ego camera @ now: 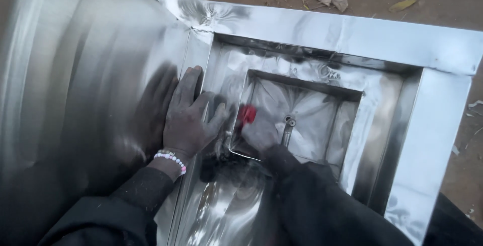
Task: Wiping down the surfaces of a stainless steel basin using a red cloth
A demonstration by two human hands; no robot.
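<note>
Inside the polished stepped stainless-steel square housing [322,29], your right hand [259,132] closes its grip on a small red object [246,112], blurred, axis unclear. Your left hand [188,120] lies flat, fingers spread, on the smooth rim.

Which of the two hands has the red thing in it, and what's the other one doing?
The right hand, reaching down into the inner recess of the steel hood, holds the small red object. The left hand, with the bead bracelet, lies flat and empty on the steel.
</note>
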